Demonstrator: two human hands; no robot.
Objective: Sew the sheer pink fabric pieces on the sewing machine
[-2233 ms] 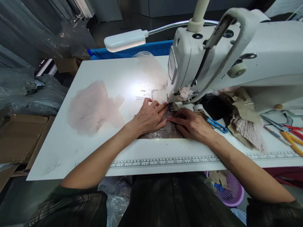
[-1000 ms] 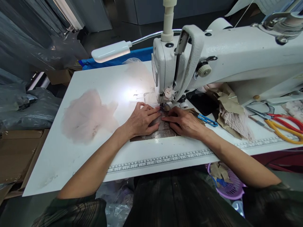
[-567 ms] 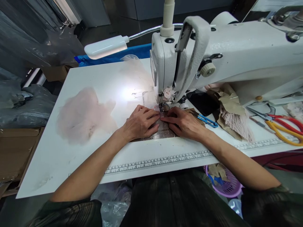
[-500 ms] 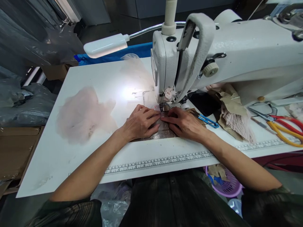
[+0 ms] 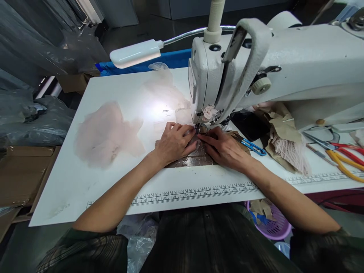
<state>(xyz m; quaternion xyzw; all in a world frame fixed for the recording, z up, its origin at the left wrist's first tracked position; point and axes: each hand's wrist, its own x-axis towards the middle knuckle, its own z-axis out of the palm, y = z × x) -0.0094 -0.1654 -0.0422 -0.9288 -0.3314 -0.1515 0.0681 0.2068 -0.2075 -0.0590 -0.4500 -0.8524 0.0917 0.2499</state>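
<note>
My left hand [image 5: 174,143] lies flat, fingers stretched out, on a brown shiny fabric piece [image 5: 190,160] just left of the presser foot [image 5: 201,129] of the white sewing machine [image 5: 256,72]. My right hand [image 5: 224,148] presses the same piece from the right, fingers extended toward the needle. The fingertips of both hands nearly meet in front of the foot. Sheer pale fabric runs back behind the foot under the lamp's light.
A heap of pink tulle [image 5: 105,132] lies at the table's left. Blue thread snips [image 5: 253,147], tan fabric scraps [image 5: 284,140] and red and yellow scissors [image 5: 345,159] sit at the right. A lamp [image 5: 133,58] hangs over the table. A purple basket [image 5: 270,225] stands below.
Both hands have stayed pressed on the brown fabric at the presser foot, creeping slightly toward it. The camera has shifted a little.
</note>
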